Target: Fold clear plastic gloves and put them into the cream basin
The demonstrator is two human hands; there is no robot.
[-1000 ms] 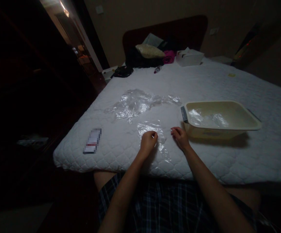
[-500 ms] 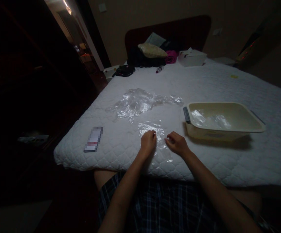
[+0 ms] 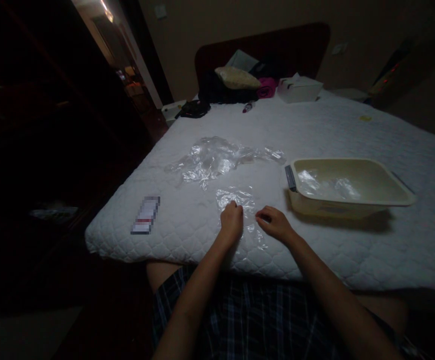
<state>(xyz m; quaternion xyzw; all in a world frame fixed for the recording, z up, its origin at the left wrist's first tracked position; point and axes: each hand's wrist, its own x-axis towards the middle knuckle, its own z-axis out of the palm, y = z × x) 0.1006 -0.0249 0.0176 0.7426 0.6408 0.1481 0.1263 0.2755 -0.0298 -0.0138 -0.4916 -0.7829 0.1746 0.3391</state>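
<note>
A clear plastic bag lies flattened on the white quilted bed, near its front edge. My left hand is closed over the middle of the bag, its fingertips pinching the film. My right hand is beside the bag's right edge with thumb and fingers curled together in a pinch. What sits between those right fingertips is too small to make out. Farther back, a crumpled heap of clear plastic spreads across the bed. To the right stands a cream plastic basin with grey handles, with shiny clear film inside.
A phone-like rectangle, blurred out, lies on the left of the mattress. Toward the headboard are a beige pillow, a rolled magenta cloth, a white box and a dark bag.
My left hand has shifted slightly right and turned so its back shows more. The right hand's fingers have drawn closer together. The bag stays in place.
</note>
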